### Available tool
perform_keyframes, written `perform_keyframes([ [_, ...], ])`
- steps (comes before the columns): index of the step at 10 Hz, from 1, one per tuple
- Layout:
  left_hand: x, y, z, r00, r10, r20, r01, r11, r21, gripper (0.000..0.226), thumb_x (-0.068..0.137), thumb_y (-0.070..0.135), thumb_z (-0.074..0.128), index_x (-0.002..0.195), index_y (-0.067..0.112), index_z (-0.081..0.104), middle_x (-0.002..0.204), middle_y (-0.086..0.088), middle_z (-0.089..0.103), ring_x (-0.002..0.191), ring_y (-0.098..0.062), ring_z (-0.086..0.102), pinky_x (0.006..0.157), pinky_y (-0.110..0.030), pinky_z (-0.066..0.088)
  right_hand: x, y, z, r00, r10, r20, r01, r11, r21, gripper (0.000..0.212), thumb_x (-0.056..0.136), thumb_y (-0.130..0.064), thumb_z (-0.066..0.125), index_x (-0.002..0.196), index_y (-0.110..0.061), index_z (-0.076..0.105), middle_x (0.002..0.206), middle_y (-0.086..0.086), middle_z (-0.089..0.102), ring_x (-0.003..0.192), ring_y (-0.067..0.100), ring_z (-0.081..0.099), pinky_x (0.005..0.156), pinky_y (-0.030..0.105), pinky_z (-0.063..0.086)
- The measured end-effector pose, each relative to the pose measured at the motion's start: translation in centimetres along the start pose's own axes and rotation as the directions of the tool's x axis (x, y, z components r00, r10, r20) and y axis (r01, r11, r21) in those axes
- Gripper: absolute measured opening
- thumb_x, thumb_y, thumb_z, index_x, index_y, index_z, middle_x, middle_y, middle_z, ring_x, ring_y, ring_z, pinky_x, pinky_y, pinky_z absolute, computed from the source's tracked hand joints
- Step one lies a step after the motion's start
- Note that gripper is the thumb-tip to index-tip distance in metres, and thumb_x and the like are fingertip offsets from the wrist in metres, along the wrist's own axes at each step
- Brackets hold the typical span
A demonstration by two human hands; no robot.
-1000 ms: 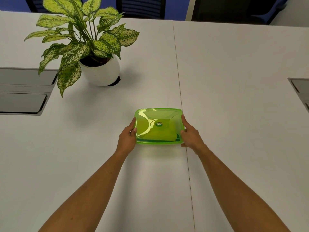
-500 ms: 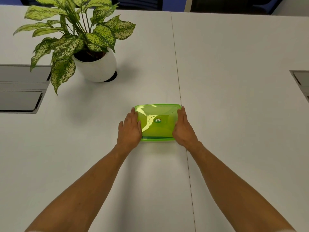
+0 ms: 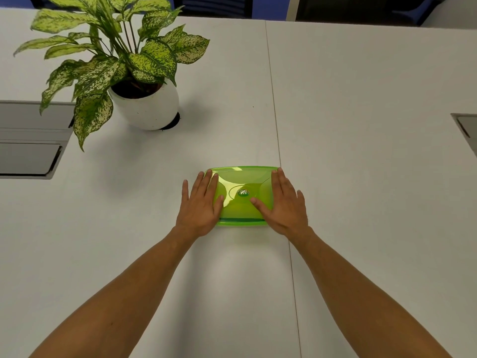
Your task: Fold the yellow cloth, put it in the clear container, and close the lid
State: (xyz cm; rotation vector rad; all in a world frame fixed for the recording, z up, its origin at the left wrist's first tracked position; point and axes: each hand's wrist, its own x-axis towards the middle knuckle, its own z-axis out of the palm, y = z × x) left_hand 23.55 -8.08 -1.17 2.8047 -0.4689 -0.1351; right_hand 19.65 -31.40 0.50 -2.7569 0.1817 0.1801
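Observation:
The clear container (image 3: 242, 202) sits on the white table near me, its translucent green lid on top with a small round emblem at the centre. Everything inside looks yellow-green; I cannot make out the cloth itself. My left hand (image 3: 200, 205) lies flat, fingers spread, on the lid's left edge. Over the lid's right side my right hand (image 3: 282, 205) rests flat too, its thumb reaching toward the emblem. Neither hand grips anything.
A potted plant (image 3: 144, 104) in a white pot stands at the back left. Grey cable hatches are set into the table at the left (image 3: 28, 140) and the right edge (image 3: 467, 127). A seam (image 3: 277, 130) runs down the table beside the container.
My hands went from holding the container's sides to lying flat on top of the lid, fingers spread. The container has stayed in place.

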Motion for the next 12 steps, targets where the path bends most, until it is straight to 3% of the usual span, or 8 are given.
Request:
perform_keyframes([
  [3, 0.2, -0.1, 0.0, 0.999, 0.032, 0.011, -0.032, 0.999, -0.036, 0.065, 0.098, 0.046, 0.02, 0.154, 0.013, 0.014, 0.164, -0.007, 0.009, 0.152, -0.02, 0.0, 0.123, -0.043, 0.001, 0.3, 0.2, 0.6, 1.0, 0.016, 0.007, -0.016, 1.0, 0.026, 0.094, 0.078, -0.084, 0.017, 0.151, -0.028, -0.006, 0.161, -0.011, -0.006, 0.148, 0.015, 0.007, 0.115, 0.058, 0.018],
  [6, 0.3, -0.3, 0.4, 0.999, 0.031, 0.011, -0.03, 0.998, -0.061, 0.073, 0.096, 0.055, 0.017, 0.155, 0.012, 0.011, 0.165, -0.008, 0.001, 0.152, -0.021, -0.004, 0.123, -0.044, 0.001, 0.5, 0.1, 0.8, 0.993, -0.018, -0.115, 0.026, 0.997, 0.066, 0.092, 0.082, -0.078, 0.028, 0.151, -0.022, 0.007, 0.162, -0.003, 0.008, 0.145, 0.016, 0.022, 0.105, 0.047, 0.04],
  [8, 0.2, -0.3, 0.6, 0.999, 0.017, 0.028, -0.015, 0.996, -0.083, 0.069, 0.098, 0.053, 0.018, 0.155, 0.015, 0.01, 0.165, -0.008, 0.0, 0.152, -0.022, -0.003, 0.122, -0.045, 0.003, 0.2, 0.1, 0.9, 0.99, -0.009, -0.138, 0.015, 0.999, 0.045, 0.09, 0.083, -0.077, 0.027, 0.151, -0.021, 0.009, 0.162, -0.003, 0.01, 0.144, 0.018, 0.024, 0.099, 0.045, 0.044],
  [10, 0.6, -0.5, -0.3, 0.986, -0.002, 0.168, 0.011, 0.998, -0.055, 0.07, 0.099, 0.055, 0.019, 0.155, 0.018, -0.001, 0.164, -0.003, -0.011, 0.151, -0.019, -0.011, 0.121, -0.05, -0.001, -0.1, -0.1, 0.2, 1.0, 0.02, -0.017, -0.022, 0.993, -0.119, 0.091, 0.082, -0.08, 0.011, 0.152, -0.022, 0.001, 0.162, -0.006, -0.001, 0.149, 0.02, 0.003, 0.112, 0.061, 0.016],
  [11, 0.3, 0.1, -1.9, 0.993, 0.011, 0.118, -0.001, 0.997, -0.083, 0.069, 0.1, 0.054, 0.022, 0.155, 0.017, 0.002, 0.165, -0.003, -0.007, 0.151, -0.019, -0.008, 0.12, -0.049, -0.001, -1.1, -1.2, -0.9, 0.998, 0.013, -0.062, -0.022, 0.989, -0.145, 0.086, 0.087, -0.074, 0.01, 0.152, -0.018, 0.009, 0.162, -0.002, 0.007, 0.149, 0.02, 0.002, 0.115, 0.06, 0.011],
  [12, -0.7, 0.9, -2.9, 1.0, 0.001, -0.031, -0.005, 0.993, -0.115, 0.064, 0.101, 0.047, 0.025, 0.154, 0.012, 0.015, 0.165, -0.007, 0.006, 0.152, -0.023, 0.003, 0.12, -0.048, 0.007, -2.5, -1.7, -1.2, 0.987, -0.012, -0.162, -0.006, 0.994, -0.111, 0.081, 0.091, -0.069, 0.013, 0.151, -0.015, 0.015, 0.161, 0.003, 0.015, 0.149, 0.021, 0.007, 0.117, 0.054, 0.012],
])
